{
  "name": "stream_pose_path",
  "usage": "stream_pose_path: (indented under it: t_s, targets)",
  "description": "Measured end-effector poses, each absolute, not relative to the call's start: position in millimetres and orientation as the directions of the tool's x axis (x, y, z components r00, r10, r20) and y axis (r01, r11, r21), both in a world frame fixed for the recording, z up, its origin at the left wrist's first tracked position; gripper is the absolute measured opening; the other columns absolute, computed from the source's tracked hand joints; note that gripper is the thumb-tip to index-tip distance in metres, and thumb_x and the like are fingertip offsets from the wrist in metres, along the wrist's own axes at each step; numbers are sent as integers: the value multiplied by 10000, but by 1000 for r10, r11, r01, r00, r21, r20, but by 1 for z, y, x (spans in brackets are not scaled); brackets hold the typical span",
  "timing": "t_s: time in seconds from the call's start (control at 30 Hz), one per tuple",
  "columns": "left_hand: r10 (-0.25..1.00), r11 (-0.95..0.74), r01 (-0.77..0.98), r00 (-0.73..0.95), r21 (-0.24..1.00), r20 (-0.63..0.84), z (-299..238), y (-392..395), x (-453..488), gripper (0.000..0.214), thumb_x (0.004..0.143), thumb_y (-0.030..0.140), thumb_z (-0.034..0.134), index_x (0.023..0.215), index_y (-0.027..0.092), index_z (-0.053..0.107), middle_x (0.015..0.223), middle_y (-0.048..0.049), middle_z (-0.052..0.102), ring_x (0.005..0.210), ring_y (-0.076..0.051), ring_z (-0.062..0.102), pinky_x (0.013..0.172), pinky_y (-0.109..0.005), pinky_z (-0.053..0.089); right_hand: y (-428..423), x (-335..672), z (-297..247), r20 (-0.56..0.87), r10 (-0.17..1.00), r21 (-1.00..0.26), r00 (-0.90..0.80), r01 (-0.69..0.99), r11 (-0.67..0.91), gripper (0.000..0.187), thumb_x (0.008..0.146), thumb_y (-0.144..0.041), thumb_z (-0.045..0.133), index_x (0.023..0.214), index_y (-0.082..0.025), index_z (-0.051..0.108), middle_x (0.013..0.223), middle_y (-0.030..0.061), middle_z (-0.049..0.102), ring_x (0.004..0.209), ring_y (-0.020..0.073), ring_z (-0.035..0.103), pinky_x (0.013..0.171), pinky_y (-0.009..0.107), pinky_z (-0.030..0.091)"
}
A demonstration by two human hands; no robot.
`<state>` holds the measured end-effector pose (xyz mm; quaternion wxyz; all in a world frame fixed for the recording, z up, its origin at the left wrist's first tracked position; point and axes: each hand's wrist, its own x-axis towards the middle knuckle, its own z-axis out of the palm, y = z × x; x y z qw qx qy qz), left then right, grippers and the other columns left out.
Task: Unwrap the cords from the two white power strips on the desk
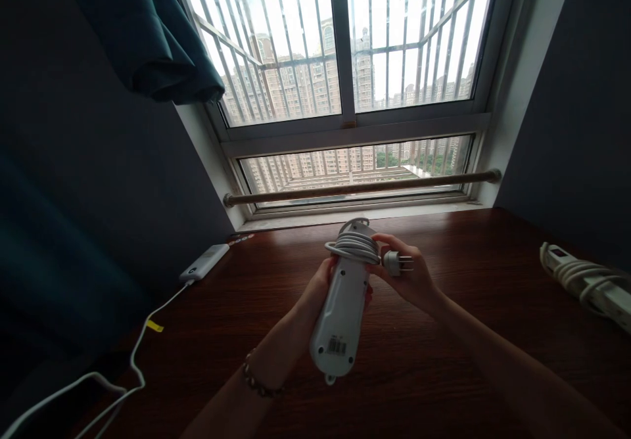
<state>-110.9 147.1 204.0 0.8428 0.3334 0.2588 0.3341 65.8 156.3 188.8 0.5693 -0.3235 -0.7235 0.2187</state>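
A white power strip (342, 314) is held above the dark wooden table (444, 373), its underside with a barcode label facing me. Its grey-white cord (352, 247) is wound around the far end. My left hand (323, 288) is wrapped around the strip's body from the left. My right hand (411, 275) pinches the cord's plug (397, 263), whose metal prongs point right. A beaded bracelet sits on my left wrist.
A second white power strip (589, 284) with wrapped cord lies at the table's right edge. A white power bank (204, 261) with a trailing white cable (138, 353) lies at the left. A window (345, 84) with bars and a rail rises behind the table; a dark curtain (142, 31) hangs upper left.
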Motion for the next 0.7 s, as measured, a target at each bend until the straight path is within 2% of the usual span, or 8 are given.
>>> stream_pose_path:
  t_s: [0.07, 0.2, 0.33, 0.43, 0.53, 0.6, 0.7]
  targets:
    - [768, 531, -383, 594, 756, -238, 207, 142, -110, 552, 890, 459, 285, 1011, 14, 590, 694, -153, 647, 538, -196, 587, 529, -272, 432, 158, 68, 191, 689, 707, -675, -161, 213, 706, 399, 715, -266, 694, 1060, -147, 531, 642, -34, 513, 510, 87, 443, 504, 206, 375]
    - [755, 571, -330, 570, 751, -324, 211, 140, -111, 599, 883, 503, 271, 980, 15, 605, 683, -157, 644, 519, -199, 584, 483, -270, 427, 163, 73, 192, 703, 688, -652, -178, 224, 724, 398, 716, -270, 701, 1058, -137, 545, 625, -36, 486, 511, 90, 442, 512, 211, 385]
    - [706, 640, -347, 616, 685, -348, 213, 140, -115, 563, 863, 503, 327, 963, 29, 615, 719, -148, 646, 592, -202, 610, 546, -276, 459, 169, 76, 189, 683, 709, -679, -175, 206, 705, 410, 709, -257, 703, 1067, -129, 548, 616, -37, 465, 513, 90, 425, 515, 217, 395]
    - [674, 642, -432, 711, 633, -199, 213, 136, -114, 500, 825, 430, 409, 1046, 19, 589, 902, -184, 642, 807, -246, 624, 749, -323, 460, 170, 78, 190, 635, 752, -747, -175, 109, 656, 414, 702, -254, 701, 1062, -125, 543, 592, -51, 433, 501, 83, 399, 497, 211, 389]
    - [668, 572, -514, 744, 639, 0, 209, 132, -111, 565, 773, 352, 441, 1168, -48, 505, 1049, -242, 591, 1020, -319, 548, 940, -394, 349, 165, 80, 195, 583, 759, -795, -288, -12, 606, 420, 708, -244, 697, 1073, -127, 524, 601, -51, 444, 500, 74, 381, 470, 196, 357]
    - [669, 542, -531, 742, 651, 49, 206, 131, -111, 581, 770, 342, 430, 1186, -58, 487, 1062, -243, 583, 990, -325, 555, 916, -403, 358, 161, 81, 199, 589, 719, -788, -368, -66, 612, 429, 717, -230, 696, 1095, -135, 516, 609, -48, 452, 500, 71, 379, 466, 194, 351]
    - [687, 505, -523, 725, 687, 47, 201, 133, -112, 580, 777, 421, 432, 1161, -4, 523, 1008, -192, 598, 801, -272, 586, 726, -358, 417, 157, 81, 201, 613, 673, -768, -414, -113, 630, 471, 712, -201, 710, 1135, -144, 509, 600, -52, 438, 505, 74, 395, 490, 201, 374]
